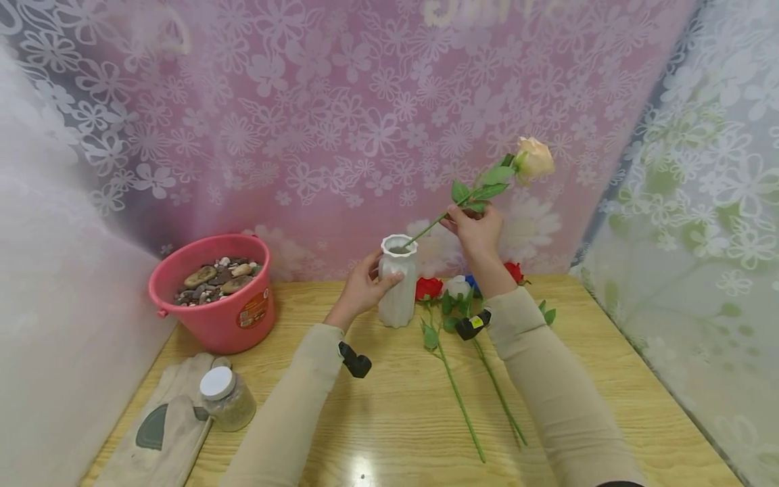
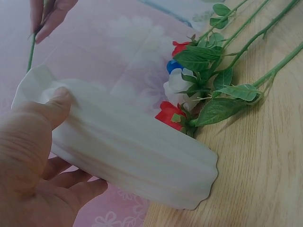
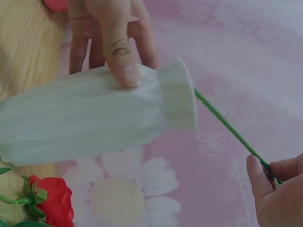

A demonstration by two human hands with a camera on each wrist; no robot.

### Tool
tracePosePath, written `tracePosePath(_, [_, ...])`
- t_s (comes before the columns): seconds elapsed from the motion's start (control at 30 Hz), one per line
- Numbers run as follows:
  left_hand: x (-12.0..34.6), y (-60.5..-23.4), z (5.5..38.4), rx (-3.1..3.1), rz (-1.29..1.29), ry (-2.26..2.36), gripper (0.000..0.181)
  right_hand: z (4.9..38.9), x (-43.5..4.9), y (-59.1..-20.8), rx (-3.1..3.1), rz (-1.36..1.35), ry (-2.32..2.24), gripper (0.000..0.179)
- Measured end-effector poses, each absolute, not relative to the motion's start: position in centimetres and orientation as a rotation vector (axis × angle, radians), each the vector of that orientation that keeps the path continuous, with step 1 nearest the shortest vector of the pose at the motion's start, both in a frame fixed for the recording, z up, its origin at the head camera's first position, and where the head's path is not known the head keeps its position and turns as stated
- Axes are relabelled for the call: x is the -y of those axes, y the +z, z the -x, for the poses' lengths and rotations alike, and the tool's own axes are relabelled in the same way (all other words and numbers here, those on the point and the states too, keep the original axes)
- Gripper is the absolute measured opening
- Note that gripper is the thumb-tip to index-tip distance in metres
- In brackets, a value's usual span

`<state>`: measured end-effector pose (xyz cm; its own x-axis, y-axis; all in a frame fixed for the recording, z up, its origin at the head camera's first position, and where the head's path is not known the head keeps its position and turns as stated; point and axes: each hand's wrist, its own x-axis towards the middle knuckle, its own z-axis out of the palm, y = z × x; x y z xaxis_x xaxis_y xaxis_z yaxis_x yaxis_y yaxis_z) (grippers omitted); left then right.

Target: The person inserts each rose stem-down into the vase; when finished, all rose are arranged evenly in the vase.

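Observation:
A white fluted vase (image 1: 398, 291) stands upright on the wooden table. My left hand (image 1: 367, 284) grips its upper part, thumb across the front and fingers round the far side, as the left wrist view also shows of the vase (image 2: 132, 142). In my right hand (image 1: 477, 233) the green stem of a cream rose (image 1: 534, 160) is pinched between thumb and fingers. The rose slants, bloom up to the right, and the lower end of its stem (image 3: 227, 124) is at the vase's mouth; how deep it reaches is hidden.
Right of the vase lie artificial roses: red (image 1: 429, 289), white (image 1: 456, 287), blue (image 2: 173, 65) and another red (image 1: 514, 272), stems toward me. At left stand a pink bucket (image 1: 209, 325) of stones and a lidded jar (image 1: 228, 399) beside work gloves (image 1: 161, 426). A patterned curtain hangs behind.

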<state>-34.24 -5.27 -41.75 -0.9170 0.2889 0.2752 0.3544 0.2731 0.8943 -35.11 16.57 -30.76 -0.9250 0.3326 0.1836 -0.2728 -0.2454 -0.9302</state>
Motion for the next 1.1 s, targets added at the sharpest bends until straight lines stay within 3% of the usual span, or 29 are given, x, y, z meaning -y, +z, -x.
tracePosePath(0.3, [5.2,-41.9,34.2,2.46,0.597,-1.768,0.075,35.6,-15.3,-32.4,1.889,-0.075,2.013,0.036])
tracePosePath(0.77, [5.2,-41.9,34.3,2.461,0.595,-1.744,0.076,35.2,-13.3,-33.5,2.135,-0.246,1.739,0.032])
tracePosePath(1.1, [5.3,-41.9,34.3,2.505,0.572,-1.748,0.076,34.6,-13.4,-33.4,2.323,-0.211,1.498,0.035])
